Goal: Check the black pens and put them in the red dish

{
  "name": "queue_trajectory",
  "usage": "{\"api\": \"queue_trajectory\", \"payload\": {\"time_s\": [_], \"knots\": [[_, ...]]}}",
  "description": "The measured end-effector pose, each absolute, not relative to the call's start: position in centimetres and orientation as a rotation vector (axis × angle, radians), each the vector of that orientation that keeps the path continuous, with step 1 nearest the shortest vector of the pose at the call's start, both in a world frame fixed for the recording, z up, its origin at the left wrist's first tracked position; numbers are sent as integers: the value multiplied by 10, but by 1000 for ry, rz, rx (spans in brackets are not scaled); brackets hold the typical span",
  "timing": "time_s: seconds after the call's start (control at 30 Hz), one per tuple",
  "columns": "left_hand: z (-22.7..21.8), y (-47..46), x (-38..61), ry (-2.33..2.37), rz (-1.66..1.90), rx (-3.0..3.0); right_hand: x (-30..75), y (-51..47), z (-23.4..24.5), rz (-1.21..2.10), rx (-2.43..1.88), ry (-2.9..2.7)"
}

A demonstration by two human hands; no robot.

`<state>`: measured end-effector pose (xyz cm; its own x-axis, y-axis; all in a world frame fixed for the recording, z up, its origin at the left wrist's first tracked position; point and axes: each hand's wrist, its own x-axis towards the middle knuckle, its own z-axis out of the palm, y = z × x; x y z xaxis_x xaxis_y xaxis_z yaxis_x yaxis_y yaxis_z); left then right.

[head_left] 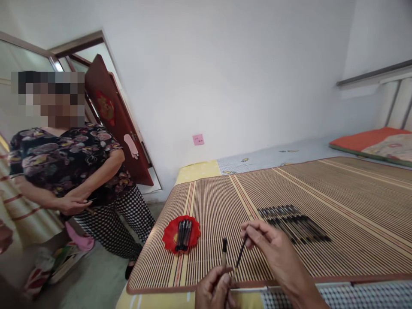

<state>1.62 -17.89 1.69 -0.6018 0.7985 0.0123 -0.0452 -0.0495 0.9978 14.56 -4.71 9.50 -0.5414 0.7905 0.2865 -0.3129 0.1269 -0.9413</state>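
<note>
My left hand (214, 288) is closed round a slim pen barrel (224, 253), grey below with a black top end, held nearly upright near the mat's front edge. Between the thumb and fingertips of my right hand (275, 251) is a thin dark pen refill (241, 252); it slants down, and its pale lower end meets the fingers of my left hand. Left of both hands, a red scalloped dish (168, 238) carries several black pens (184, 235). Beyond my right hand, several dark pens (304, 227) lie side by side in a row, with short clear-and-black pieces (278, 210) along their far ends.
A striped bamboo mat (212, 206) covers the bed. At the far right lies an orange bedding piece (357, 139). Another person (67, 163) stands at left, hands together around a small thin object. Behind them is an open brown door (112, 116). A pink note (198, 139) is on the wall.
</note>
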Motion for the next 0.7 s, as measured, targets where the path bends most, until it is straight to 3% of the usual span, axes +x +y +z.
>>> {"api": "queue_trajectory", "payload": {"time_s": [0.27,0.7], "knots": [[20,-190,18,1655,1757,834,155,-49,109,1426,-466,-1071],[19,-191,18,1689,1785,925,161,-50,110,1360,-495,-1121]]}}
